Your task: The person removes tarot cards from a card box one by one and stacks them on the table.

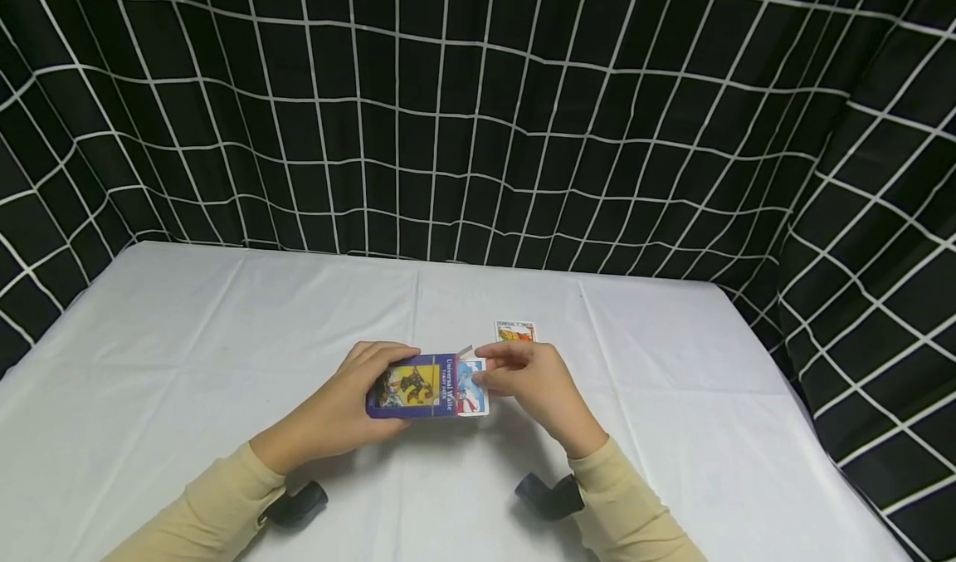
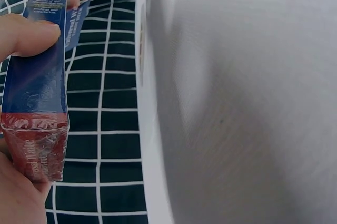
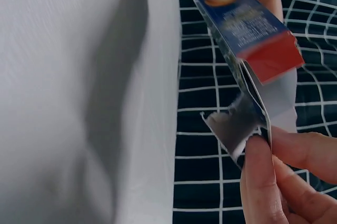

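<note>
My left hand (image 1: 339, 408) grips a blue tarot card box (image 1: 411, 386) above the table, thumb along its near side and fingers over its far side. Its yellow picture faces up, and clear wrap clings to its closed end in the left wrist view. From the open right end sticks a card (image 1: 470, 388) with a blue, white and red picture. My right hand (image 1: 539, 383) pinches that card's edge between thumb and fingers, as the right wrist view shows. Beside the opening, a red side flap (image 3: 271, 58) and a paler end flap (image 3: 234, 124) stand out.
Another card (image 1: 515, 330) with a red and yellow picture lies on the white-covered table (image 1: 224, 329), partly hidden behind my right hand. A black cloth with a white grid (image 1: 463, 130) hangs behind the table and along its sides.
</note>
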Demonstrator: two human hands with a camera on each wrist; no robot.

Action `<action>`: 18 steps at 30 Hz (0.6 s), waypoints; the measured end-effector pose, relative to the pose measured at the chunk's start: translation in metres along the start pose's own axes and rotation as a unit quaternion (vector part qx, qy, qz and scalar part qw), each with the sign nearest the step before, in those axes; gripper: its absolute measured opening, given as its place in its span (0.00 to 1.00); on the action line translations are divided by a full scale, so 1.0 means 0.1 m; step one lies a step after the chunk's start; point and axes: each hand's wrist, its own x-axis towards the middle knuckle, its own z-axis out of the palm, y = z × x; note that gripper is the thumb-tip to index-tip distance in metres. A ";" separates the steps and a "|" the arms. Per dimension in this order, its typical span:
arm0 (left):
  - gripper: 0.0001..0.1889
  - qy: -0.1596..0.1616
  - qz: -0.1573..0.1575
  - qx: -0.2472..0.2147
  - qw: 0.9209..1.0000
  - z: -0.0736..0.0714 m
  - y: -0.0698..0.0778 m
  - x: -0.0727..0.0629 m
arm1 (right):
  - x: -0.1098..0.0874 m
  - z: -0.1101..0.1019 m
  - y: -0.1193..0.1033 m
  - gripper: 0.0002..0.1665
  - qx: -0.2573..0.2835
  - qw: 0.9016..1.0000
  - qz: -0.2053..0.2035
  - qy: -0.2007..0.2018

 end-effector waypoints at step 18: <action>0.40 0.003 0.002 0.004 1.000 0.00 -0.01 0.00 | 0.03 -0.25 -0.01 0.16 -0.027 1.000 -0.007 -0.005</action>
